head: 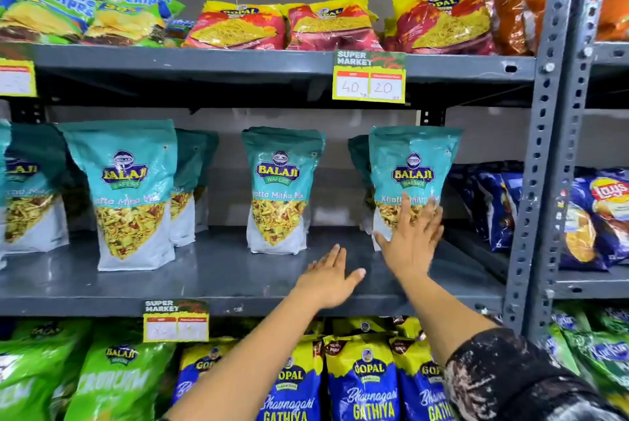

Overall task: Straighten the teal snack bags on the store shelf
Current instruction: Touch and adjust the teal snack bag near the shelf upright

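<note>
Teal Balaji snack bags stand in stacks on the grey middle shelf (211, 277). The rightmost teal bag (413, 162) stands upright, and my right hand (413, 236) lies flat against its lower front, fingers spread, not gripping. More teal bags sit behind it. My left hand (328, 277) hovers palm down over the bare shelf, left of that bag, holding nothing. A middle teal bag (279, 189) stands upright on its own stack. Further left, a teal bag (127, 192) stands nearer the shelf front, leaning slightly. Another teal bag (30, 189) is at the left edge.
Red and yellow Gopal bags (335, 25) lie on the shelf above, with a price tag (369, 76) hanging from its edge. Blue chip bags (493, 206) stand right of the teal ones, beside a grey upright post (541, 148). Green and blue bags fill the shelf below.
</note>
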`<state>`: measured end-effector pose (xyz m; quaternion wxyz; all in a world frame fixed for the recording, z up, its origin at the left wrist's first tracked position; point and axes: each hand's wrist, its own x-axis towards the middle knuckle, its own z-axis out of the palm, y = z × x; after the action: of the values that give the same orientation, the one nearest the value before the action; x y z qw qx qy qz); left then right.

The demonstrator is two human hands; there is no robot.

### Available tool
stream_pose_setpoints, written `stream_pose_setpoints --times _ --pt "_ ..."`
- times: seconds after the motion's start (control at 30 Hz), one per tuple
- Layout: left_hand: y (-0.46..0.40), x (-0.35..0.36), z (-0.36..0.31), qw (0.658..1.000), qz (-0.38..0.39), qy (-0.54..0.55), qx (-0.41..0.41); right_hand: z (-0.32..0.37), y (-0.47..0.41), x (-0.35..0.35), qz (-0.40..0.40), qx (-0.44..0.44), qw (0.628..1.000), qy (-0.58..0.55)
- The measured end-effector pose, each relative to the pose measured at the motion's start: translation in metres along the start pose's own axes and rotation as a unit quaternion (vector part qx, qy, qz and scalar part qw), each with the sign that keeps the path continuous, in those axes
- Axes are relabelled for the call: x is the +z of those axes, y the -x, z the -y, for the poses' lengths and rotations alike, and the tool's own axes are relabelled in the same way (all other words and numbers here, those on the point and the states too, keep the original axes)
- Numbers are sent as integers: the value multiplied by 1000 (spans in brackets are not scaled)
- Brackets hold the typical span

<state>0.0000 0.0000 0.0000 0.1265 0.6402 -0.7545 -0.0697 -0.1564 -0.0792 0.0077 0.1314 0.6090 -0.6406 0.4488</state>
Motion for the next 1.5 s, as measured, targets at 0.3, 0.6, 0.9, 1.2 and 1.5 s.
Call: stream_pose_setpoints --times 0.3,0.6,0.9,1.2,1.5 --pt "-4 15 -1 996 -27 -71 -38 -14 -21 10 96 92 985 -109" --pt "0 22 -6 990 -74 -80 -93 -21 -31 13 59 118 978 -160" --pt "2 26 -5 989 -96 -77 -88 -22 -29 10 56 111 982 -145" --pt "2 26 -3 988 -107 -83 -79 -25 -13 -13 51 112 985 -125" --pt "1 28 -3 987 -106 -94 -78 -33 18 -52 42 80 989 -115"
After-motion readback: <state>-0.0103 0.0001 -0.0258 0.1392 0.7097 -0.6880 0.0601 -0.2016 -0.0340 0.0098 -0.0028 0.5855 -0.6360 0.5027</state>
